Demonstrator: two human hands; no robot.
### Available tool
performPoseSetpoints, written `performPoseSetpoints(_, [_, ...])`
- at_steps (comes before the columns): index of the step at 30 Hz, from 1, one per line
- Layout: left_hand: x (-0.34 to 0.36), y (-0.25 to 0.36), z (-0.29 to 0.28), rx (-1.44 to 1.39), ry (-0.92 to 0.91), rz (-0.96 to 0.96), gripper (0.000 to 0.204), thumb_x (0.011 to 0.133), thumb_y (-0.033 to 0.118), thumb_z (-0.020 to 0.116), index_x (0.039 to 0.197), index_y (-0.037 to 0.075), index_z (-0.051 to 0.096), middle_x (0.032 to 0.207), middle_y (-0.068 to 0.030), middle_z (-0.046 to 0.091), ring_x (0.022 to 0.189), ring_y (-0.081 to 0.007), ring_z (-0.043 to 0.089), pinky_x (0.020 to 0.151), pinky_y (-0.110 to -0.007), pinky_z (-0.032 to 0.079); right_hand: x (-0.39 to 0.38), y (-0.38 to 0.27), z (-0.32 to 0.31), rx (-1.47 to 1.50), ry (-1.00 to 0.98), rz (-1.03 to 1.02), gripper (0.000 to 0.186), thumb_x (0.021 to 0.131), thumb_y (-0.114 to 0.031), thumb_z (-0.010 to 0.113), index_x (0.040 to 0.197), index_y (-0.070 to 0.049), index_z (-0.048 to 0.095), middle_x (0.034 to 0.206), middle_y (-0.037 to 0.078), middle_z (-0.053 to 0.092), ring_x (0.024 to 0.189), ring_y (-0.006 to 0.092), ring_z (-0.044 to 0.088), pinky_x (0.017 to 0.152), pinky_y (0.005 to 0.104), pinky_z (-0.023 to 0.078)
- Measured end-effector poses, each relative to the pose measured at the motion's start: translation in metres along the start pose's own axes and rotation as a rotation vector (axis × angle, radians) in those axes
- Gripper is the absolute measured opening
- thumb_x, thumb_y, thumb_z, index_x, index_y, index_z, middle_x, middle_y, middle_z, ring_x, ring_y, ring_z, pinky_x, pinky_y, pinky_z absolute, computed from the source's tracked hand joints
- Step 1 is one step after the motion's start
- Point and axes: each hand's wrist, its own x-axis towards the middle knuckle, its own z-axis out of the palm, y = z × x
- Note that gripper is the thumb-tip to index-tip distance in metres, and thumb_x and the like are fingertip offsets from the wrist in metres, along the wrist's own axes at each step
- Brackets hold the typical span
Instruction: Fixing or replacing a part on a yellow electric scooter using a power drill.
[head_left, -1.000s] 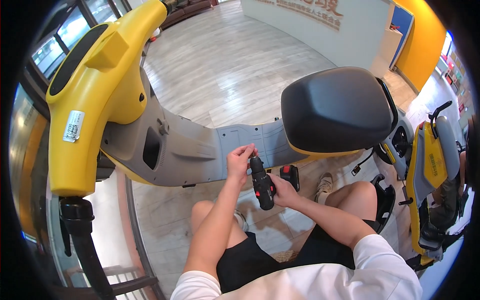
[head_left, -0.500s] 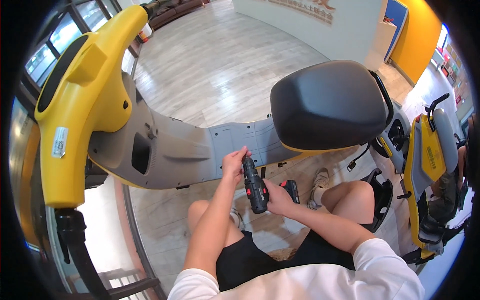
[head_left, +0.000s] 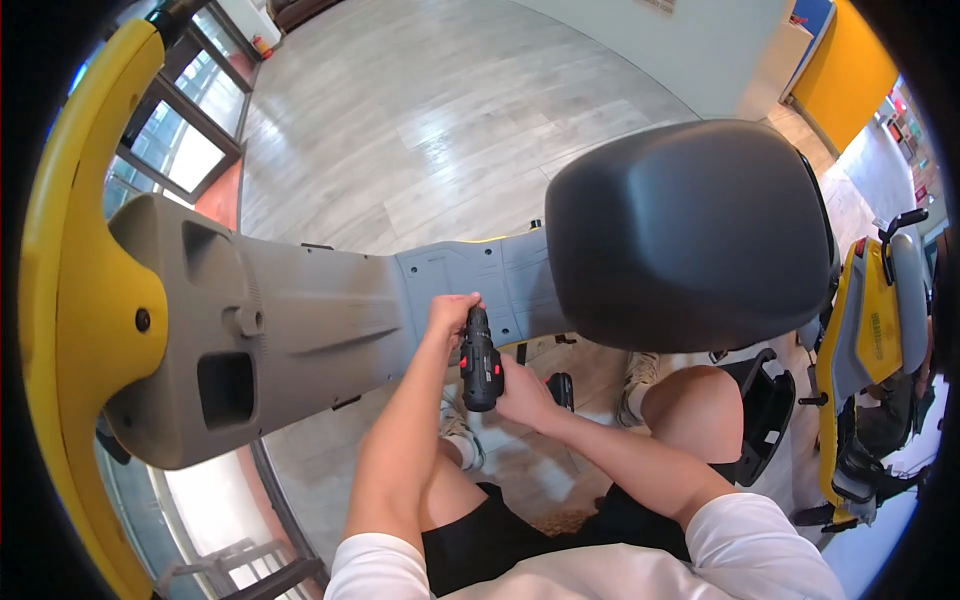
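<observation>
A black cordless drill with red buttons (head_left: 482,375) points away from me over the grey footboard (head_left: 440,258) of a yellow electric scooter. My right hand (head_left: 522,392) is wrapped round its grip, and the battery base (head_left: 562,390) shows to the right of that hand. At the chuck end, my left hand (head_left: 453,314) has its fingers pinched together. What lies between those fingertips, if anything, is hidden, as is the drill's tip. Several dark screw spots dot the footboard around the hands.
The big black seat (head_left: 690,230) rises right of the drill. Left stands the grey front panel (head_left: 215,340) with the yellow front shell (head_left: 55,300). A black plastic part (head_left: 768,415) lies on the floor by my right knee. Another yellow scooter (head_left: 862,320) stands far right.
The view has shifted closer over the scooter, so its front sits further left and the seat looks larger. Drill and both hands appear slightly left and higher, with much the same grip.
</observation>
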Motion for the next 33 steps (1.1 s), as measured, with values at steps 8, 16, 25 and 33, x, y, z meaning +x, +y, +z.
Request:
performPoseSetpoints(8, [0.039, 0.011, -0.003, -0.214, -0.069, -0.136, 0.023, 0.087, 0.028, 0.071, 0.083, 0.006, 0.069, 0.074, -0.0041, 0.062, 0.059, -0.0165, 0.054, 0.053, -0.033, 0.047, 0.042, -0.01, -0.011, -0.002, 0.003, 0.055, 0.04, 0.068, -0.003, 0.061, 0.106, 0.003, 0.049, 0.091, 0.029, 0.064, 0.093, 0.0465, 0.061, 0.08, 0.0528, 0.047])
performPoseSetpoints(16, [0.106, 0.01, 0.012, -0.273, -0.164, -0.188, 0.027, 0.088, 0.033, 0.07, 0.088, 0.006, 0.068, 0.075, -0.0049, 0.063, 0.061, -0.0175, 0.056, 0.056, -0.034, 0.05, 0.083, -0.002, -0.027, 0.021, 0.082, 0.059, 0.038, 0.071, -0.004, 0.06, 0.108, 0.002, 0.054, 0.089, 0.028, 0.065, 0.091, 0.0466, 0.061, 0.078, 0.0509, 0.047])
performPoseSetpoints(25, [0.16, -0.005, 0.026, -0.341, -0.134, -0.324, 0.019, 0.092, 0.018, 0.062, 0.09, -0.001, 0.066, 0.078, -0.01, 0.066, 0.058, -0.0206, 0.061, 0.051, -0.036, 0.052, 0.116, 0.019, -0.038, 0.058, -0.026, 0.186, 0.034, 0.069, -0.007, 0.062, 0.1, 0.005, 0.056, 0.082, 0.028, 0.064, 0.086, 0.0443, 0.064, 0.075, 0.0473, 0.049])
performPoseSetpoints(33, [0.174, -0.005, 0.033, -0.173, -0.07, -0.329, 0.021, 0.093, 0.021, 0.06, 0.086, 0.002, 0.066, 0.073, -0.0085, 0.064, 0.054, -0.0217, 0.058, 0.05, -0.038, 0.05, 0.13, 0.033, -0.037, -0.017, 0.04, 0.131, 0.036, 0.068, -0.011, 0.067, 0.099, 0.005, 0.058, 0.08, 0.024, 0.066, 0.082, 0.0392, 0.067, 0.073, 0.0439, 0.051])
